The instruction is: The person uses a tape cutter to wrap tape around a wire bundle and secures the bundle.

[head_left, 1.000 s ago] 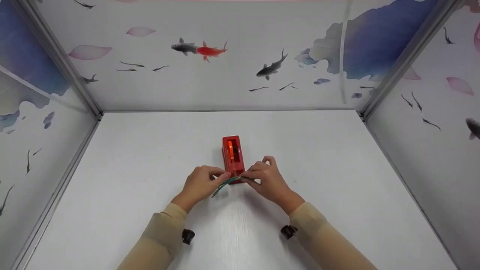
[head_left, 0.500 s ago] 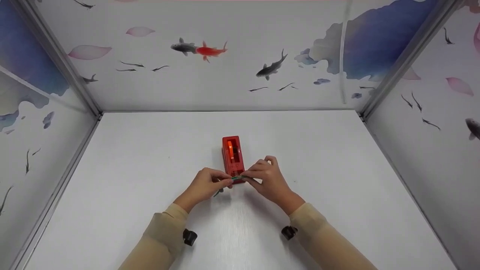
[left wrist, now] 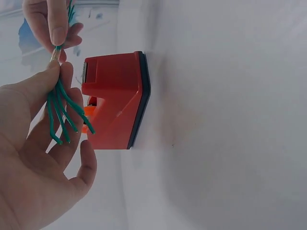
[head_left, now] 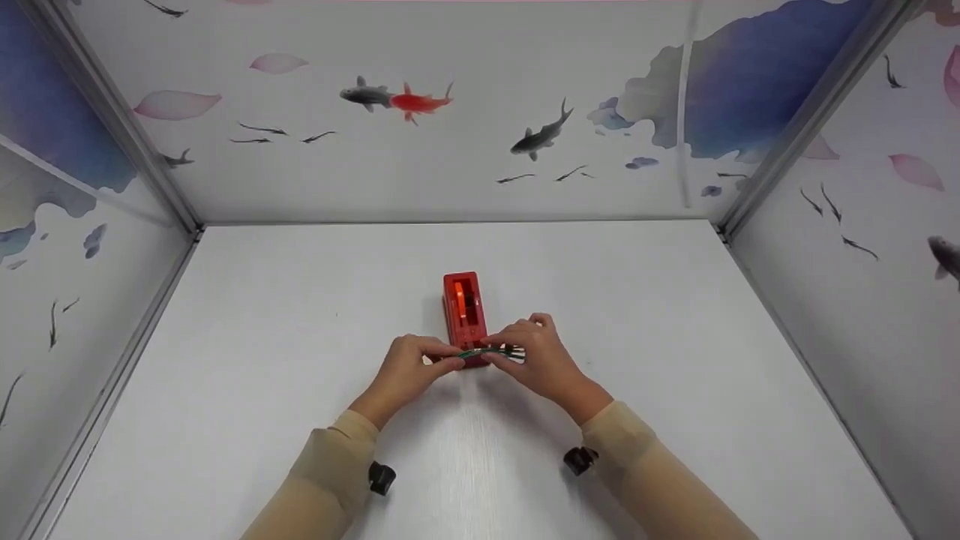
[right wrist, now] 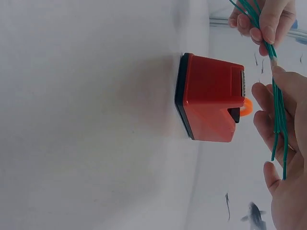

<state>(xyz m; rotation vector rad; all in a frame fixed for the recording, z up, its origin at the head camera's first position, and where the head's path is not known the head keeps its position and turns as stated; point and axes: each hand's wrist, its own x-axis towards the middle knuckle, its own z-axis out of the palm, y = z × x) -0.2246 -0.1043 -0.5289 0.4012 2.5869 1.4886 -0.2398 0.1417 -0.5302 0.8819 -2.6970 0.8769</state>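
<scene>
Both hands hold a bundle of thin green wires (head_left: 480, 351) just over the near end of a red tape dispenser (head_left: 468, 330). My left hand (head_left: 405, 373) pinches the bundle between thumb and fingers; in the left wrist view several loose wire ends (left wrist: 75, 107) fan out below its thumb. On the other side my right hand (head_left: 541, 358) pinches it too, and the wires (right wrist: 277, 105) run down across its palm in the right wrist view. Between the two thumbs a pale band (right wrist: 274, 61), like clear tape, wraps the bundle's middle.
The dispenser stands upright on the white table (head_left: 262, 337), with a toothed cutter (right wrist: 243, 82) at its near end and an orange tape core (head_left: 460, 298) inside. White panels (head_left: 465, 172) printed with fish enclose the table at the back and both sides.
The left fingers have closed on the bundle's left part, which earlier hung free in a curve. The bundle now lies straighter, and wire ends show past the right fingers. The dispenser has not moved.
</scene>
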